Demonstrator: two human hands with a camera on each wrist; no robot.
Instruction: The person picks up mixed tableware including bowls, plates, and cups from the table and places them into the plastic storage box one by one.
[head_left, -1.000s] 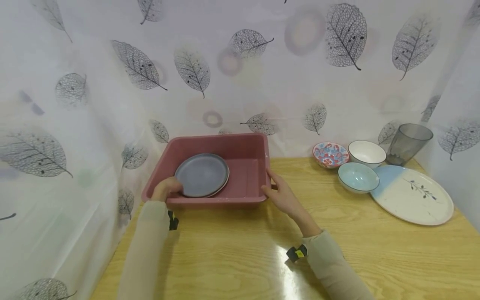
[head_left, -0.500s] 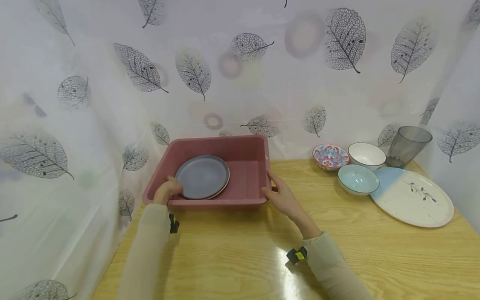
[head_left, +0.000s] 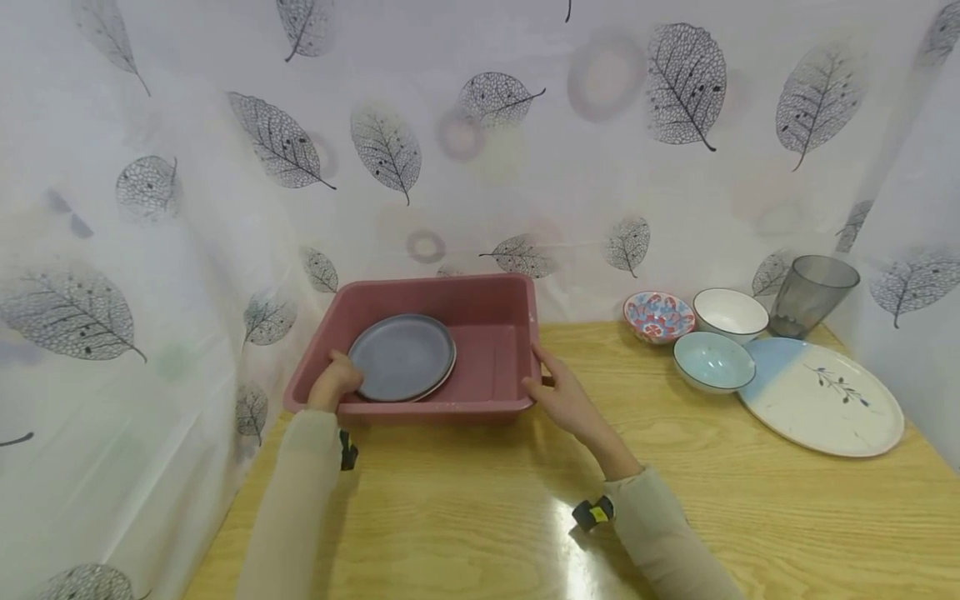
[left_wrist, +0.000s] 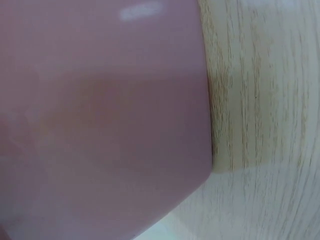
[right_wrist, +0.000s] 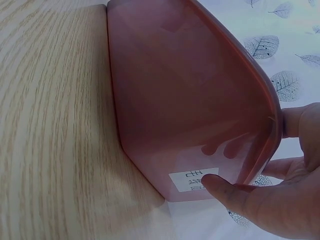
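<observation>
Currently: pink basin [head_left: 487,358] at the far left corner of the worktop [head_left: 457,500], open side up, its long side running along the back edge. Right wrist view shows its lower edge meeting the wood grain.

Contents: grey-blue round plate [head_left: 401,358] lying in the left half of the basin. Pale rim [head_left: 447,382] visible beneath it on the near right side, consistent with a second plate underneath.

Left hand [head_left: 337,383]: reaches over the basin's near left corner, just beside the plate's left side. Fingertips hidden in both views, so cannot tell whether it grasps the wall or the plate.

Right hand [head_left: 566,400]: grasping the basin at its near right corner, digits curled about the rim. In the right wrist view one fingertip lies over a white label [right_wrist: 182,181] with dark characters on the outer wall.

Toward the far right corner of the worktop: red-and-blue patterned bowl [head_left: 658,317], white bowl [head_left: 730,311] beside it, light blue bowl [head_left: 714,362] nearer the person, smoky see-through cup [head_left: 812,293]. Large white plate [head_left: 825,408] with blue section and sprig print near the right edge. Leaf-print sheeting [head_left: 555,183] hangs behind.
</observation>
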